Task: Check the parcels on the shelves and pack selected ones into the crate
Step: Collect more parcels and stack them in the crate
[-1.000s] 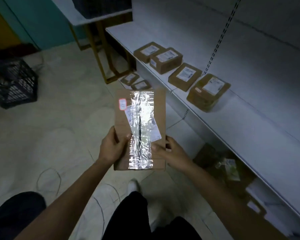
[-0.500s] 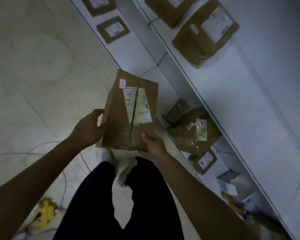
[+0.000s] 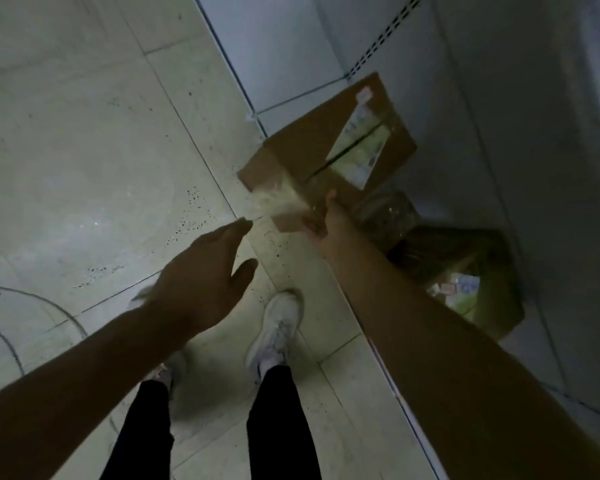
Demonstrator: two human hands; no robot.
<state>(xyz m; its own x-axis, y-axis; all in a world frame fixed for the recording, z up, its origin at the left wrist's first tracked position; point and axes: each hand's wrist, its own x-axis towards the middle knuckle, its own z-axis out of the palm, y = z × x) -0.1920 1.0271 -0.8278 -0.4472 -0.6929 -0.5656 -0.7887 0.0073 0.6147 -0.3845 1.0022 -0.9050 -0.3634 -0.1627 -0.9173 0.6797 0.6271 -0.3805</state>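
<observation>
Right grip (image 3: 326, 220) is stretched out low, holding the near edge of the flat cardboard parcel (image 3: 302, 150), which is tilted across the front lip of the bottom shelf (image 3: 284, 57). Left grip (image 3: 201, 275) is wide, fingers spread, holding nothing, over the floor tiles (image 3: 84, 133). A second parcel (image 3: 465, 271) lies on that shelf beside the right forearm.

One head-worn view (wide-angle, so straight lines bow) looks almost straight down from standing height onto the white shoe (image 3: 274, 332) on the tiled floor (image 3: 84, 150). Right of the shoe runs the shelving (image 3: 534, 133); beyond the shoe, at arm's reach, is the parcel (image 3: 302, 147).
</observation>
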